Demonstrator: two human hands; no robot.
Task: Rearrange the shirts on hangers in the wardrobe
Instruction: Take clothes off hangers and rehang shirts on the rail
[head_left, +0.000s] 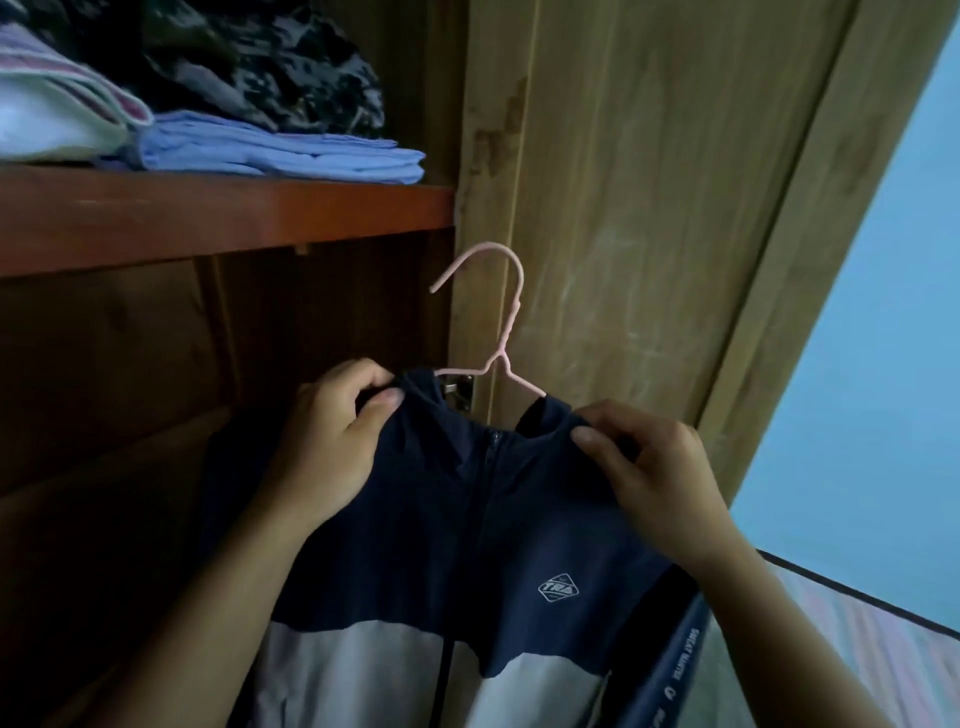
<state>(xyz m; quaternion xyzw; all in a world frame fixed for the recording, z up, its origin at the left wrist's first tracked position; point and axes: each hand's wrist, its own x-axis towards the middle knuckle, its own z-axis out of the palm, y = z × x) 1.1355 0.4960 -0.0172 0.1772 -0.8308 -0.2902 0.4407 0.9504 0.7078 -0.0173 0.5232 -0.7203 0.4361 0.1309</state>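
A navy and grey zip-up shirt (467, 545) with a small white logo on the chest hangs on a pink hanger (506, 322), held in front of the open wardrobe. My left hand (332, 447) pinches the shirt's left shoulder over the hanger arm. My right hand (644, 467) pinches the right shoulder near the collar. The hanger's hook points up and left, free of any rail. No rail shows in view.
A red-brown wooden shelf (223, 218) crosses above, carrying folded blue cloth (280, 150), a white and pink cloth (57, 104) and a dark patterned garment (249, 57). The light wooden wardrobe door (649, 208) stands open behind the hanger. A pale blue wall (893, 364) is at right.
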